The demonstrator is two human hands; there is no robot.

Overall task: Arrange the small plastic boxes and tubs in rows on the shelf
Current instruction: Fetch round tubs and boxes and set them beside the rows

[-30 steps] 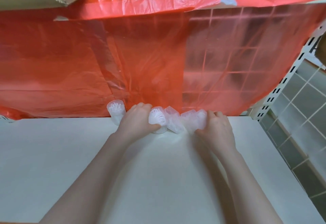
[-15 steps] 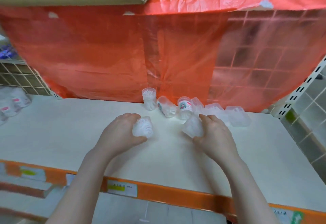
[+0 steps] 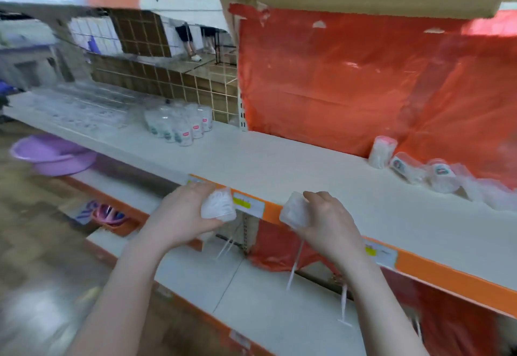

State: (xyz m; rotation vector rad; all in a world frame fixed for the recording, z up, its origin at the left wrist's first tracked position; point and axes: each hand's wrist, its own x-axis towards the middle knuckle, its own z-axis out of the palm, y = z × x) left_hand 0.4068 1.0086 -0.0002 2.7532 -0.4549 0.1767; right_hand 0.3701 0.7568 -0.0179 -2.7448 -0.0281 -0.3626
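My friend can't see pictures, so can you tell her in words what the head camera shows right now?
Each hand grips a small clear plastic tub, the left hand and right hand, out in front of a white shelf with an orange edge. More tubs lie jumbled on the right against a red plastic sheet, and a neat group of tubs stands farther left.

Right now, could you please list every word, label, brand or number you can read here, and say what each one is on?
No text here can be read.
Price tag on the orange shelf edge: a yellow patch, print blurred.
Second price tag: blurred.
Grouped tubs on the left: pink and green labels, too small.
Tipped tubs by the red plastic sheet: round logos, blurred.
Tubs held in the left hand and right hand: no label visible.
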